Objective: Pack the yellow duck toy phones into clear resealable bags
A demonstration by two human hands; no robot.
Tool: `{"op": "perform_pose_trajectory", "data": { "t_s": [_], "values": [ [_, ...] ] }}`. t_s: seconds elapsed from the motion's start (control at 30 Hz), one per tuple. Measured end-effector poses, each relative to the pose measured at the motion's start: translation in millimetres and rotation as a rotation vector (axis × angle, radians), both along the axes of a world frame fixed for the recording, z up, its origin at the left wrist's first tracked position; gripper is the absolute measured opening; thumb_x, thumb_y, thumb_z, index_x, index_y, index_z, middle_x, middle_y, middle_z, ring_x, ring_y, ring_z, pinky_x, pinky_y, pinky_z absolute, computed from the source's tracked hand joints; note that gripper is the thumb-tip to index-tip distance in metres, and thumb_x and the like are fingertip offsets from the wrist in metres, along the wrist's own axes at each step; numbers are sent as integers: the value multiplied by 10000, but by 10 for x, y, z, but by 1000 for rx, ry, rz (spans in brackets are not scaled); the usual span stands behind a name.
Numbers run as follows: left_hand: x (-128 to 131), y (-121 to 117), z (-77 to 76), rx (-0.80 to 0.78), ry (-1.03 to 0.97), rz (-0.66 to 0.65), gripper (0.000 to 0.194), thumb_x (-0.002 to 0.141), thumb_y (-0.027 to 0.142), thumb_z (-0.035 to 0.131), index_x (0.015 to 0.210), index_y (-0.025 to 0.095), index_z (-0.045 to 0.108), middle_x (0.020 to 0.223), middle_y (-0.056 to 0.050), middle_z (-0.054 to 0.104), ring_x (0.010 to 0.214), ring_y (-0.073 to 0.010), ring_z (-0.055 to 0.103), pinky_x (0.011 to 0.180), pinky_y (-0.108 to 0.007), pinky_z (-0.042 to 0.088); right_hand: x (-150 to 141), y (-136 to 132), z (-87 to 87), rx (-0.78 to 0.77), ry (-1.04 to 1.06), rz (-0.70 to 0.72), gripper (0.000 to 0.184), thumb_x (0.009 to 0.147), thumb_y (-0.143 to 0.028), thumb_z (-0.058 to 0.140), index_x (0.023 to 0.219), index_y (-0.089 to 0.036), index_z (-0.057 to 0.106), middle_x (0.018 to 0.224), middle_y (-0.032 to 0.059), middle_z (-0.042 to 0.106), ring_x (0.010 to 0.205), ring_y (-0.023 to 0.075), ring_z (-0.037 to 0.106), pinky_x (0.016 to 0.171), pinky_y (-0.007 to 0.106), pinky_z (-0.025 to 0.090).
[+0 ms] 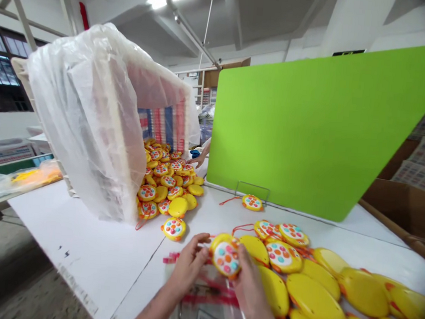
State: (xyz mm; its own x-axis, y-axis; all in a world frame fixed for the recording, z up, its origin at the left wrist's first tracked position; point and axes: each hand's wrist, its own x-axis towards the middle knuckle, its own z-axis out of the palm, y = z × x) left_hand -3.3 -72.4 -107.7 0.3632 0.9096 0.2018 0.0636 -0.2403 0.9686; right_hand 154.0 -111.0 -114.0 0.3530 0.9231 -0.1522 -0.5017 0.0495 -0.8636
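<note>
A yellow oval toy (pixel 226 256) with a white face of coloured buttons is up between my hands, over the table. My right hand (pixel 249 281) grips its right edge. My left hand (pixel 189 258) has its fingers bent at the toy's left edge; exactly what its fingertips pinch is hard to see. Beneath both hands lie clear plastic bags (pixel 208 307) with red-pink strips, partly hidden by my forearms. Right of my right hand, several similar yellow toys (pixel 316 292) lie spread out, many with plain yellow backs up. One single toy (pixel 174 228) lies left of my hands.
A tipped crate lined with translucent plastic (pixel 88 117) stands at left, toys (pixel 169 180) spilling from it. A green board (pixel 312 134) rises at the back, with a wire stand (pixel 253 187) and one toy before it. Another person's hand (pixel 199 159) reaches beside the pile. A cardboard box (pixel 406 208) is at right.
</note>
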Motion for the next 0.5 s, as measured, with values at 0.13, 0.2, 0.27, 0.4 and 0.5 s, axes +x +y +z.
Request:
{"op": "perform_pose_trajectory", "data": {
  "t_s": [0.13,0.2,0.27,0.4,0.5],
  "values": [
    [-165,294,72,263,461,327,420,828,334,561,1213,172,512,1308,-152,484,1236,-280,426,1040,-454,330,202,19,64,179,365,-64,405,735,-556,659,1043,-293,634,1061,19,697,1063,206,617,890,370,496],
    [-268,457,7,239,704,478,506,739,281,652,1211,163,515,1397,-182,400,1324,-353,299,1055,-570,244,186,17,30,179,405,-27,413,721,-531,690,1048,-285,638,1089,28,691,1082,193,613,916,351,484],
    [-360,579,-70,182,816,541,555,677,213,683,1208,181,524,1429,-177,376,1344,-409,237,1016,-642,236,88,13,-42,136,373,52,465,682,-488,747,1075,-271,626,1084,42,694,1037,210,638,893,365,496],
    [-409,592,-79,234,777,474,469,728,110,564,1193,175,565,1291,-134,529,1224,-289,440,1031,-441,352,-155,-3,-176,44,193,235,532,685,-463,764,1121,-208,597,1149,107,661,1014,270,648,855,427,513],
    [-259,376,8,287,646,398,421,783,176,526,1201,183,574,1234,-109,563,1161,-240,506,1041,-384,374,-257,-33,-187,12,172,266,565,706,-471,744,1176,-223,555,1313,111,557,1078,268,614,878,428,510]
  ]
}}
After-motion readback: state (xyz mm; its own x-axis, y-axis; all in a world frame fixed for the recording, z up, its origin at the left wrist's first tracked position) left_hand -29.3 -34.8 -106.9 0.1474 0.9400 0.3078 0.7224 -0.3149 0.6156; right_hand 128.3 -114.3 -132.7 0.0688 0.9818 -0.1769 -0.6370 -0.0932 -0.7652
